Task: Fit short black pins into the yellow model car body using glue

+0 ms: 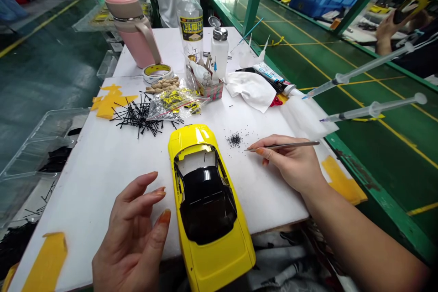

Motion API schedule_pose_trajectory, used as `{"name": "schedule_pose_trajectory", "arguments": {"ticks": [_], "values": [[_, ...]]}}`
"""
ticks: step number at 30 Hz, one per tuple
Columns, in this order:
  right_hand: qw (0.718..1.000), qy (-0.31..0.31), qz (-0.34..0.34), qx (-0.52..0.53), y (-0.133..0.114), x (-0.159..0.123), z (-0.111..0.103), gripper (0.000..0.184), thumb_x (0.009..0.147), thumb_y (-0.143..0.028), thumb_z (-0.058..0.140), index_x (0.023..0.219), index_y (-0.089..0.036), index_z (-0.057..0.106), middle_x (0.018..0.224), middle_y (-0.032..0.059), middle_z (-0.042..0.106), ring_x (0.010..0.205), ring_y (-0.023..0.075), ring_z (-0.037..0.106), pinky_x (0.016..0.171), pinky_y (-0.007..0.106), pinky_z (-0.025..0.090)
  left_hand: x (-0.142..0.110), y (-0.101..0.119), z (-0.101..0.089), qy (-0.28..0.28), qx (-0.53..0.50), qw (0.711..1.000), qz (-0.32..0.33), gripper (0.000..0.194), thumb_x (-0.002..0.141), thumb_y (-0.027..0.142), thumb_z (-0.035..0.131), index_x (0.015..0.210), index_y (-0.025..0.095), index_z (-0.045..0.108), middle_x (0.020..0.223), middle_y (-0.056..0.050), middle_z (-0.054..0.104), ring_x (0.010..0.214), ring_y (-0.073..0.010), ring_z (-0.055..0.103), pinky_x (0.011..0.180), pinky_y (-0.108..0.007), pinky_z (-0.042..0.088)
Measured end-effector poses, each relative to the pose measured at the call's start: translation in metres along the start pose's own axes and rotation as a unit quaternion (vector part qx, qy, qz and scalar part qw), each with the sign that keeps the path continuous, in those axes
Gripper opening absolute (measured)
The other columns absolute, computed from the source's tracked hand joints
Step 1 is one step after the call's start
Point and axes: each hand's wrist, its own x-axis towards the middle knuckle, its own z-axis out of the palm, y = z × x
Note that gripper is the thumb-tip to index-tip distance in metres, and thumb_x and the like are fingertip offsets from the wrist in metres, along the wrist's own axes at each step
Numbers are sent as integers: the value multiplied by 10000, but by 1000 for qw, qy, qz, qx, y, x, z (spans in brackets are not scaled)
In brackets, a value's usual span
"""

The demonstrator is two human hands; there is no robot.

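Model car, yellow with a black roof, lying lengthwise on the white board, tail overhanging the near edge. Bare board left of the car, wide and unobstructed up to a scatter of thin black rods; narrower bare strip right of the car, ending at the board's right edge and a green bench rail.

Left hand just left of the car's rear, fingers loosely spread, holding nothing, not touching the car. Right hand right of the car, fingers pinched on one pair of metal tweezers, tips resting on the board close to a small heap of tiny black specks.

Beyond the car's nose: one clear plastic bag with yellow and black small parts inside; one small open box crowded with tools; one tall clear bottle, contents unclear; one white dispenser bottle; one pink jug; one tape roll; one crumpled white cloth. Right of the car, two syringes jutting in above the rail. Far left of the car, clear trays holding dark parts.
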Motion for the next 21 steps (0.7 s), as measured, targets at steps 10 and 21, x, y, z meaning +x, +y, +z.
{"name": "schedule_pose_trajectory", "arguments": {"ticks": [10,21], "values": [[1000,-8,-11,-19,0,-2,0,122,810,-282,792,833,-173,839,851,83,798,643,154,683,531,242,577,0,9,8,28,7,999,-17,188,952,199,710,1130,259,704,1467,-36,593,1391,-169,567,1095,-151,518],[1000,-25,-6,-1,-2,-2,1,111,803,-271,791,832,-175,839,836,76,800,623,153,670,515,244,564,1,5,4,-9,19,1000,-3,210,953,176,697,1148,254,697,1487,-49,576,1448,-193,525,1112,-176,514]]}}
